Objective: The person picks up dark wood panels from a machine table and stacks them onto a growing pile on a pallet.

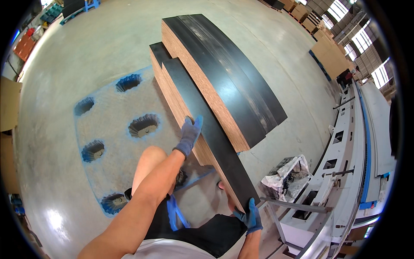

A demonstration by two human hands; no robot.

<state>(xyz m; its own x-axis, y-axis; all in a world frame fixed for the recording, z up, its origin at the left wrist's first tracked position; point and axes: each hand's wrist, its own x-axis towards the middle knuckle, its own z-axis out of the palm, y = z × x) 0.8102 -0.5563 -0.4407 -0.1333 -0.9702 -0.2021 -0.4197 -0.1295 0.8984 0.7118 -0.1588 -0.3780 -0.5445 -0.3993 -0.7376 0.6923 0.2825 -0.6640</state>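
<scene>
A long, narrow stack of black-topped boards (207, 125) with brown cut edges lies slantwise in front of me, its near end jutting past the lower boards (160, 51) under it. My left hand (189, 134), in a blue-grey glove, grips its left edge about midway, fingertips at the top face. Around the near end closes my right hand (250, 218), gloved alike, with part of its grip hidden behind the corner. A taller, wider pile of the same boards (228, 82) stands directly to the right.
Under the boards is a grey-blue plastic pallet (114, 114) with deep recesses. A crate lined with plastic film (286, 177) stands at right, near a metal frame (297, 206) and a long grey machine (345, 142). Large cartons (330, 56) stand at the far right.
</scene>
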